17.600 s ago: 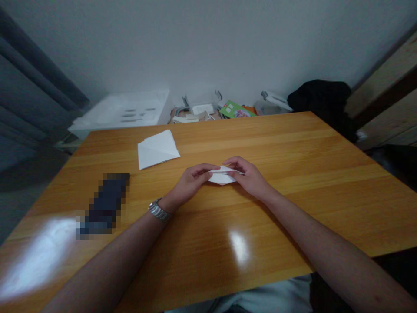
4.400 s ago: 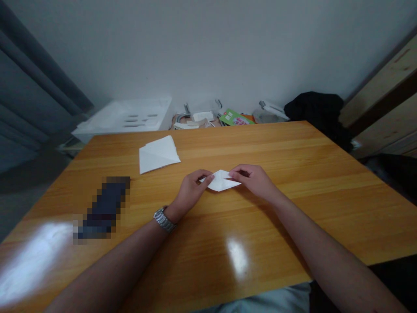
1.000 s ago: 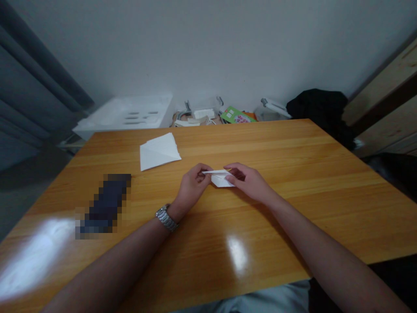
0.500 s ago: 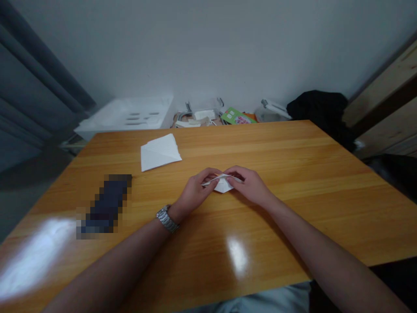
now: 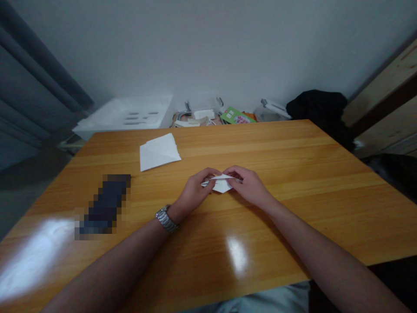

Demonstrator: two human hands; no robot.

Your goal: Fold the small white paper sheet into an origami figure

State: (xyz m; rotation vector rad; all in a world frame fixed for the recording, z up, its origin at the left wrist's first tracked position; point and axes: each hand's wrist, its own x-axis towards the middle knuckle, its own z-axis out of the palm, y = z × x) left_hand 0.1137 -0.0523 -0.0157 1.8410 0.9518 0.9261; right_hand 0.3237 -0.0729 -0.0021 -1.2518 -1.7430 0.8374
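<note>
Head camera: A person's left hand (image 5: 193,191) and right hand (image 5: 251,183) pinch a small folded white paper (image 5: 223,187) between thumbs and fingers, one at each end, above the middle of a glossy wooden worktop (image 5: 280,234). The hands are close together; the paper's lower point shows between the thumbs, facing the person, and a narrow folded edge runs across its top. Whether the paper touches the wood cannot be told.

A metal watch (image 5: 167,218) circles the left wrist. Beyond that hand, toward the far left, lies a loose stack of white sheets (image 5: 159,153), the top one creased. Nearer the left edge rests a dark object (image 5: 107,202), blurred by blocks. Past the far edge sit a white tray (image 5: 141,114), a green book (image 5: 235,116) and a black cloth (image 5: 317,105), against a pale wall (image 5: 208,48).
</note>
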